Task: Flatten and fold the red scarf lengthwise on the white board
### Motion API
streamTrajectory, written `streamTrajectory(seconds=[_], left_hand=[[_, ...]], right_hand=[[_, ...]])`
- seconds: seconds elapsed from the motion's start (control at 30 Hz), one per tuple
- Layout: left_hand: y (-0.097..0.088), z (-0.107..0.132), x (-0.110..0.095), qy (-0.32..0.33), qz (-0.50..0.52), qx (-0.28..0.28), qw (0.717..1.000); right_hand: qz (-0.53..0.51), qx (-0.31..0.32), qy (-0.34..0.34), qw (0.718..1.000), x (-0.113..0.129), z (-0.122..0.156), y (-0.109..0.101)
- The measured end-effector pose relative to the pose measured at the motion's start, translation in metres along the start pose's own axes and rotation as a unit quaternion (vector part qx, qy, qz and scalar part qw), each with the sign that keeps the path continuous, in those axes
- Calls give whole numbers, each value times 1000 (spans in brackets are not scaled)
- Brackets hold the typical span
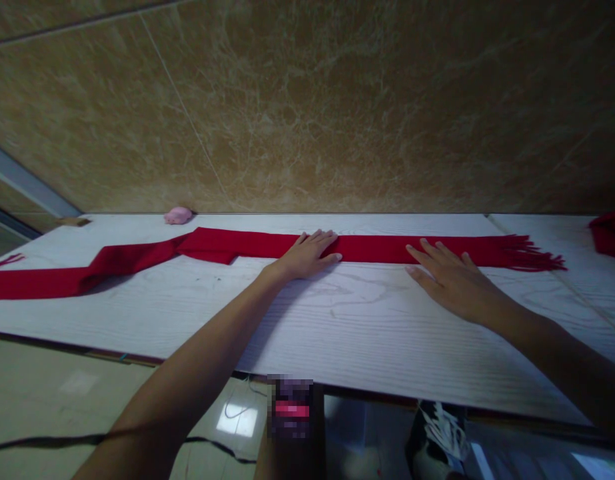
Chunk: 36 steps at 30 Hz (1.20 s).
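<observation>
A long red scarf [372, 249] stretches across the white wood-grain table, folded into a narrow strip. Its right end has a fringe that lies spread out, and toward the left the strip is twisted and wrinkled. My left hand [310, 256] rests on the scarf near its middle, fingers stretched and slightly apart. Farther right, my right hand [444, 277] lies with spread fingers over the scarf's near edge. Neither hand grips the cloth.
Behind the white table [327, 327] rises a brown marbled wall [307, 107]. Against it sit a pink object [178, 215] and a small brown block [73, 221]. Another red cloth [610, 235] lies at the far right. A dark strap [52, 441] shows below the table.
</observation>
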State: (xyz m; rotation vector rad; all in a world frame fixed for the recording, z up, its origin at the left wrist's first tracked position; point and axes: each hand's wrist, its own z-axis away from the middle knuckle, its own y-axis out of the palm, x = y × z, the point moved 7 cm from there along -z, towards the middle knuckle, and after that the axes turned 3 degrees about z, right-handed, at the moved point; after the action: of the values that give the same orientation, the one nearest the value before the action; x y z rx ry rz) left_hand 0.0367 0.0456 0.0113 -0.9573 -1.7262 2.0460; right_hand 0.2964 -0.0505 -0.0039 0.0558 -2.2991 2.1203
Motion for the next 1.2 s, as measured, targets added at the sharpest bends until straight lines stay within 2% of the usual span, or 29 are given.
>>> streamTrajectory(seconds=[0.53,0.77,1.2], left_hand=[[1,-2,2,-2,-6,-1,1000],[1,-1,1,-5,-1,6,1000],[0,-1,1,-4,-4,2,1000]], right_hand=[[6,12,12,1000,-13,0,9],[1,41,22,999,-13,0,10],[1,35,20,999,-14,0,10]])
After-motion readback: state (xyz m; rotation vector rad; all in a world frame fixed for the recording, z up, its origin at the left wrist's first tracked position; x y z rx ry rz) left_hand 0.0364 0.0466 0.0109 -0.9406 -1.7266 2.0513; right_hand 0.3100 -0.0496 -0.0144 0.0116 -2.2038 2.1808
